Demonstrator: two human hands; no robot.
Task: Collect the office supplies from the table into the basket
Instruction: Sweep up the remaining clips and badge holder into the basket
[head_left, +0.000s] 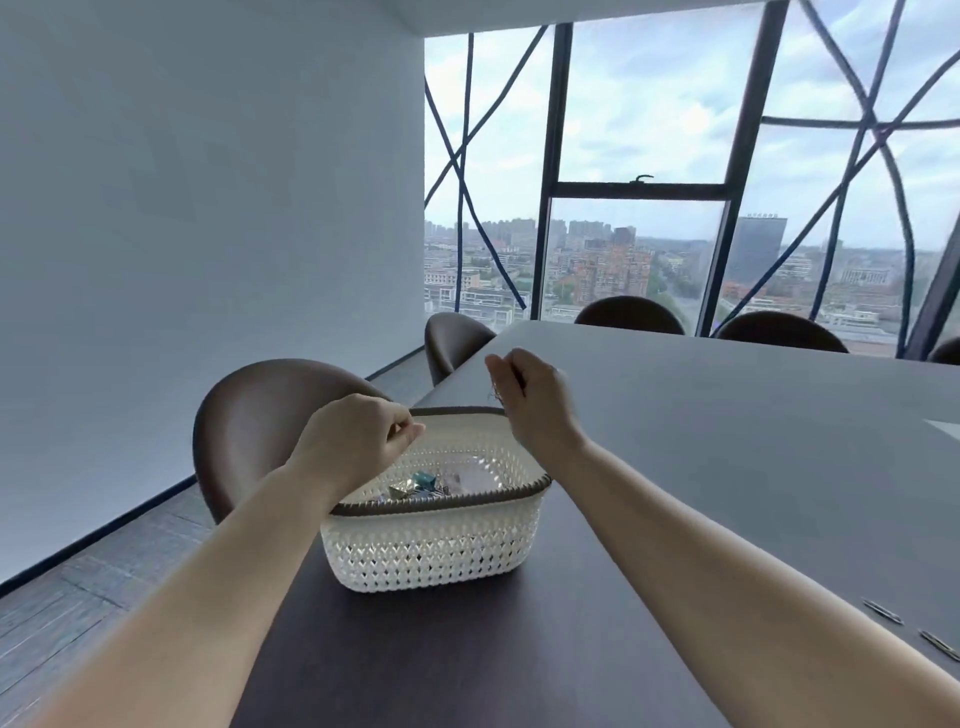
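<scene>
A white lattice basket with a brown rim stands on the dark table, near its left edge. Inside lie several small supplies, among them blue and silver clips. My left hand hovers over the basket's left rim, thumb and fingers pinched together, with nothing showing between them. My right hand is above the far right corner of the basket, closed around a small bunch of thin metal clips that hang from its fingers. Two more thin metal clips lie on the table at the right.
The long table stretches away to the right. Brown chairs stand along its left side and far end. A white wall is on the left, and large windows are behind.
</scene>
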